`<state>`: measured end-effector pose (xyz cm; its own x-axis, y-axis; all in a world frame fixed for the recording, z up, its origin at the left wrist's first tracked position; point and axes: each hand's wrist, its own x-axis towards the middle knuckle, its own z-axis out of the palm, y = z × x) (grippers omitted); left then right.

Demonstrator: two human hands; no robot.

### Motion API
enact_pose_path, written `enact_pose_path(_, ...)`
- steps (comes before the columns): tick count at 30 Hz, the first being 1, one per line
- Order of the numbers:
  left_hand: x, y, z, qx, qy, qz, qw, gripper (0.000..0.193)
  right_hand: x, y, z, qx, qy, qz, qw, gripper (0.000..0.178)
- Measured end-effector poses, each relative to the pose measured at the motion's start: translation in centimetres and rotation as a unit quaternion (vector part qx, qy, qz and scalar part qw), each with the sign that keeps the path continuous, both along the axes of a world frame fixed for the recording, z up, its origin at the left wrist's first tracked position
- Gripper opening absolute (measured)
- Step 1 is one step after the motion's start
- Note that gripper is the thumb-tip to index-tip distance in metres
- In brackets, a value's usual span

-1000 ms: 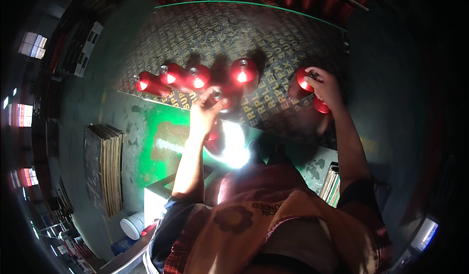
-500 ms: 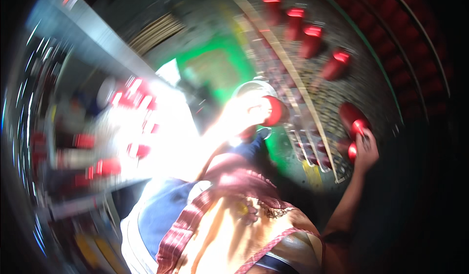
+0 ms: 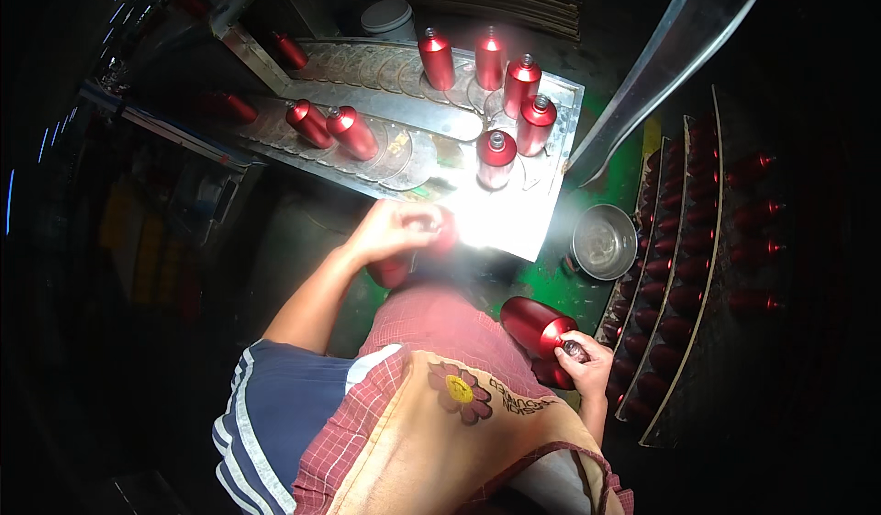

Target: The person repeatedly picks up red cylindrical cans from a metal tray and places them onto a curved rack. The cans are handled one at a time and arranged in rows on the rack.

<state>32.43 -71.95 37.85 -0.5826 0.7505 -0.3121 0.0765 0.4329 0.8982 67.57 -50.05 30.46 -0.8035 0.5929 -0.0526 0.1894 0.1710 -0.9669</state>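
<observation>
Head view, and the biggest thing out there is the metal conveyor, red bottles standing on its looping track, with the dark rack of more bottles off to the right, the tan-and-plaid apron below, then the round metal pot and white bucket. Down to the hands: the left hand curls around a blurred bottle near the conveyor's near edge, a second red shape under the wrist, while the right hand grips a tilted bottle by its neck, beside the apron, another partly hidden red one beneath.
</observation>
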Motion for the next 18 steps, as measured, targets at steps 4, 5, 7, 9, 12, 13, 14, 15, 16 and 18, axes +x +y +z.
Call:
enact_pose_path(4, -10.6, -8.4, 8.7, 0.07, 0.03, 0.16, 0.984, 0.014, -10.8, -1.4, 2.9, 0.048, 0.044, 0.084, 0.994, 0.025)
enact_pose_path(5, -13.8, -9.6, 11.4, 0.046, 0.107, 0.165, 0.979, 0.017, -13.2, -1.1, 4.1, 0.074, 0.047, 0.098, 0.991, 0.024)
enact_pose_path(7, -19.7, -12.2, 15.7, 0.142, 0.137, 0.17, 0.965, 0.02, -18.5, -1.7, 6.6, 0.109, 0.071, 0.099, 0.987, 0.026)
enact_pose_path(9, -25.7, -13.0, 18.6, 0.127, 0.228, 0.144, 0.954, 0.02, -22.5, -2.1, 9.7, 0.122, 0.062, 0.086, 0.987, 0.026)
enact_pose_path(12, -34.6, -10.9, 17.6, 0.139, 0.31, 0.076, 0.937, 0.021, -27.2, -2.5, 13.2, 0.185, 0.052, 0.048, 0.98, 0.029)
enact_pose_path(13, -37.6, -9.5, 16.2, 0.129, 0.285, 0.074, 0.947, 0.021, -28.4, -2.6, 14.0, 0.214, 0.046, 0.029, 0.975, 0.029)
enact_pose_path(14, -40.5, -7.9, 14.5, 0.115, 0.307, 0.055, 0.943, 0.02, -29.4, -2.9, 14.7, 0.218, 0.049, 0.002, 0.975, 0.03)
enact_pose_path(15, -43.4, -6.0, 12.3, 0.087, 0.286, 0.051, 0.953, 0.02, -30.2, -2.9, 15.2, 0.223, 0.041, -0.015, 0.974, 0.03)
enact_pose_path(16, -46.3, -5.2, 10.9, 0.098, 0.281, 0.03, 0.954, 0.018, -30.6, -4.9, 15.7, 0.248, 0.057, -0.031, 0.967, 0.031)
enact_pose_path(18, -51.4, -2.5, 6.6, 0.091, 0.262, -0.021, 0.961, 0.016, -31.9, -6.7, 16.9, 0.252, 0.061, -0.073, 0.963, 0.031)
